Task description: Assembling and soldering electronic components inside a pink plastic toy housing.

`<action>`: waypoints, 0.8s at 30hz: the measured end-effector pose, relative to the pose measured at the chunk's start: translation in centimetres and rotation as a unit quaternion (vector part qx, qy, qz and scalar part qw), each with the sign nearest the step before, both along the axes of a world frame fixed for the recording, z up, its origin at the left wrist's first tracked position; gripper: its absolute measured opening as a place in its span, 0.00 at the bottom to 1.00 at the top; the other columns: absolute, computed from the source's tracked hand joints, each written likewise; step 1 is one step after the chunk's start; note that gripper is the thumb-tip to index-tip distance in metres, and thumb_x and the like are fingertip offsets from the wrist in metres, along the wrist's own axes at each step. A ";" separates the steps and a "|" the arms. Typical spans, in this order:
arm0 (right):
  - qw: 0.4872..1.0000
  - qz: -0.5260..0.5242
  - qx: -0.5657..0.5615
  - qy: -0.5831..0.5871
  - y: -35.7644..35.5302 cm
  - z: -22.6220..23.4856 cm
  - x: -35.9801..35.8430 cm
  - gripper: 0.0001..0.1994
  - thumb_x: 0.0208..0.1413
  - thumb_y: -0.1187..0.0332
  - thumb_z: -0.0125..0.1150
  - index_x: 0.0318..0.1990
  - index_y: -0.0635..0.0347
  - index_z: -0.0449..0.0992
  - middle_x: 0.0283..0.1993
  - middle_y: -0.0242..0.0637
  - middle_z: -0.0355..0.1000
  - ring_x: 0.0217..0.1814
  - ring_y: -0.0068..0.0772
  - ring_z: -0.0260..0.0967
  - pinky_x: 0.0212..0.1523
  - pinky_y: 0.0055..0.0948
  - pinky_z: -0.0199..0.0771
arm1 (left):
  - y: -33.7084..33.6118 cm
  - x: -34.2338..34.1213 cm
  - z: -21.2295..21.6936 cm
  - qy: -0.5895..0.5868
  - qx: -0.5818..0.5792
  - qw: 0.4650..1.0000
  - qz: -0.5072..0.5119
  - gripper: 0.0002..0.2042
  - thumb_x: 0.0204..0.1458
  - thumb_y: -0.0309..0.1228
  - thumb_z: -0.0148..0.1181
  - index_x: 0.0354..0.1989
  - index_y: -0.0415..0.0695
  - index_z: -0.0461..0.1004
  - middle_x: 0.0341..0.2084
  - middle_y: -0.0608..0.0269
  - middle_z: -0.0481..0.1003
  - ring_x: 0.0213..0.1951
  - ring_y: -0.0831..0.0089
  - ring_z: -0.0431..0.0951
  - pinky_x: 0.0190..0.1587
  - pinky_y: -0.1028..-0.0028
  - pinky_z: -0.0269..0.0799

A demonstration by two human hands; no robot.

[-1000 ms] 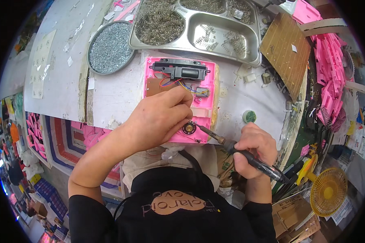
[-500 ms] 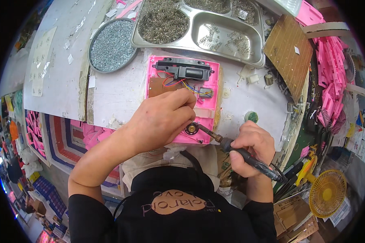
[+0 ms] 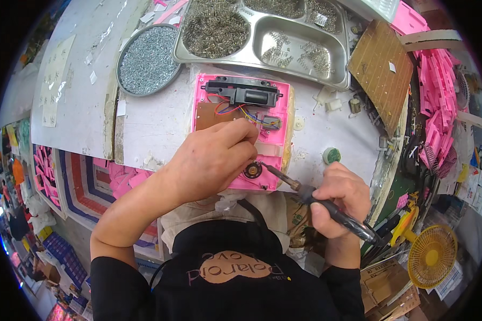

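A pink plastic casing point(image 3: 285, 104) lies open on the bench before me. It carries a long black module point(image 3: 243, 92), a brown board point(image 3: 204, 116), thin coloured wires point(image 3: 229, 111), a small metal motor point(image 3: 272, 123) and a round black speaker point(image 3: 253, 170). My left hand point(image 3: 214, 158) is over the casing's left side, fingertips pinched together; whatever they grip is hidden. My right hand point(image 3: 345, 198) is wrapped round the dark handle of a soldering iron point(image 3: 353, 227). The iron's tip points left and reaches the speaker's right rim; contact is hard to judge.
Beyond the casing, a metal compartment tray point(image 3: 262, 65) holds small springs, beside a round bowl point(image 3: 124, 80) of screws. A small green-topped tub point(image 3: 332, 155) stands near my right hand. Further right are a brown board point(image 3: 381, 75), pink parts point(image 3: 436, 101) and a yellow fan point(image 3: 432, 255).
My right hand and the soldering iron's handle have shifted slightly to the right, while the tip stays by the speaker's rim. The left hand looks almost unmoved.
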State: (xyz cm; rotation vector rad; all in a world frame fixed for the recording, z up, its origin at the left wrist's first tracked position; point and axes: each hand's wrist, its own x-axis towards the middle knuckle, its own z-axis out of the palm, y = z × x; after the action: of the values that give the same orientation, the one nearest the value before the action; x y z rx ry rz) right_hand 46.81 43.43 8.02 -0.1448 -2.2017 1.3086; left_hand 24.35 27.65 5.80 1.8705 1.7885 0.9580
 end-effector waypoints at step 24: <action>0.999 -0.024 -0.034 0.025 0.8 -0.3 1.6 0.10 0.41 0.75 0.66 0.34 0.61 0.74 0.18 0.31 0.66 0.17 0.30 0.58 0.24 0.30 0.57 | 0.2 -0.3 -0.6 -0.058 0.051 0.997 0.005 0.09 0.44 0.20 0.71 0.34 0.43 0.79 0.34 0.61 0.78 0.36 0.60 0.80 0.39 0.64 0.77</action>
State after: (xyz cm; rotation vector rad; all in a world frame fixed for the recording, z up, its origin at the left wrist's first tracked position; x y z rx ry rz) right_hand 48.42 44.21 7.72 -0.1878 -2.0993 1.3462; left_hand 24.05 27.88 5.20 1.8260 1.7127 1.1571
